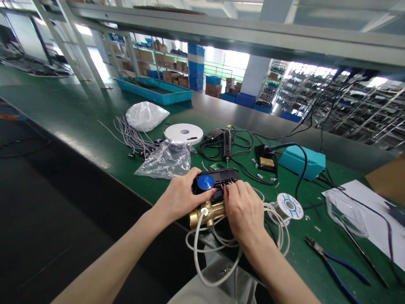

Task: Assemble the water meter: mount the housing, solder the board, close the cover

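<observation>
My left hand (pixel 182 192) grips the black plastic housing (pixel 226 174) of a brass valve, thumb and fingers around its left end. A round blue cap (pixel 206 182) sits on that end. Beneath the housing is the brass valve body (pixel 211 214), with a threaded port facing left and a white cable (pixel 196 245) coming off it. Close against the housing's right side, my right hand (pixel 245 209) has its fingers pinched at short thin wires (pixel 225 184) inside. Its fingertips are partly hidden. More white cable loops hang under both hands, over the bench edge.
An electric screwdriver (pixel 227 143) lies behind the housing, beside a soldering stand (pixel 266 160) and teal station (pixel 302 161). To the right are a solder spool (pixel 289 206), cutters (pixel 335 264) and tweezers (pixel 362 253). Leftward lie plastic bags (pixel 166 159), grey wires (pixel 134 135) and a white reel (pixel 184 133).
</observation>
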{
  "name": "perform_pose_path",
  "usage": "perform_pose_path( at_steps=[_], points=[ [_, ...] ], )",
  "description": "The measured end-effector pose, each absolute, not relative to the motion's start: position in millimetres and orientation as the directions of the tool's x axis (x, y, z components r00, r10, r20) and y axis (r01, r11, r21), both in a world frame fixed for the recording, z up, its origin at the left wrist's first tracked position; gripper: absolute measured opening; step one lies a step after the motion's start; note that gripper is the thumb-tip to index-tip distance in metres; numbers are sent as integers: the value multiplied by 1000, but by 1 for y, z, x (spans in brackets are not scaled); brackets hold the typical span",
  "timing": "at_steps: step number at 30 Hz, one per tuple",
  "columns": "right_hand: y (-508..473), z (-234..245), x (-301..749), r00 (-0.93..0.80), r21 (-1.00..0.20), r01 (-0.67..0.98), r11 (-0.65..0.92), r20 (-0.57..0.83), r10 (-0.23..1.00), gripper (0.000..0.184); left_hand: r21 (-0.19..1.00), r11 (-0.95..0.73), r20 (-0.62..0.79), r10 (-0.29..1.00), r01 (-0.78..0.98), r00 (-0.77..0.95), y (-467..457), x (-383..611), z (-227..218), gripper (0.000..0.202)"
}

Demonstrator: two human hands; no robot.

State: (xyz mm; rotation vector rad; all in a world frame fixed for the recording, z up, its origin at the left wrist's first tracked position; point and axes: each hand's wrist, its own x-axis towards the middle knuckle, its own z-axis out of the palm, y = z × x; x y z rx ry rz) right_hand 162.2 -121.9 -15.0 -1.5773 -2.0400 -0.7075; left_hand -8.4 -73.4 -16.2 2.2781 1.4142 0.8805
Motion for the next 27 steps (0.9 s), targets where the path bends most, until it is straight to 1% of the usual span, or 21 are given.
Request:
perform_pose_path(
  at_steps=[4,7,10,14,18,21,24,27],
  points=[
    [-133,-18,164,-208,41,971,235,625,752,18,555,-464,345,884,690,316,-82,-5,-20,38],
    [-146,-19,166,-154,-12,978,208,631,760,17,537,-503,390,860,677,329,-89,-3,-26,37],
    [-151,-24,168,-124,-20,983,181,658,743,17,509,-549,455,825,663,334,-93,-1,-32,37],
    [-145,-35,166,-110,-41,981,192,699,707,16,483,-578,498,799,658,336,-97,0,-38,35],
    [-145,-39,166,-90,-67,980,188,693,715,13,473,-576,503,798,666,332,-97,1,-40,37],
    [-153,-39,174,-109,-52,980,190,661,743,12,474,-573,503,800,668,328,-97,1,-39,36],
    [-157,-40,179,-141,-37,975,217,654,743,13,472,-581,510,794,663,332,-96,1,-40,37],
    [-151,-40,175,-122,-63,973,221,672,731,17,471,-588,512,789,658,339,-96,0,-42,39]
  ],
)
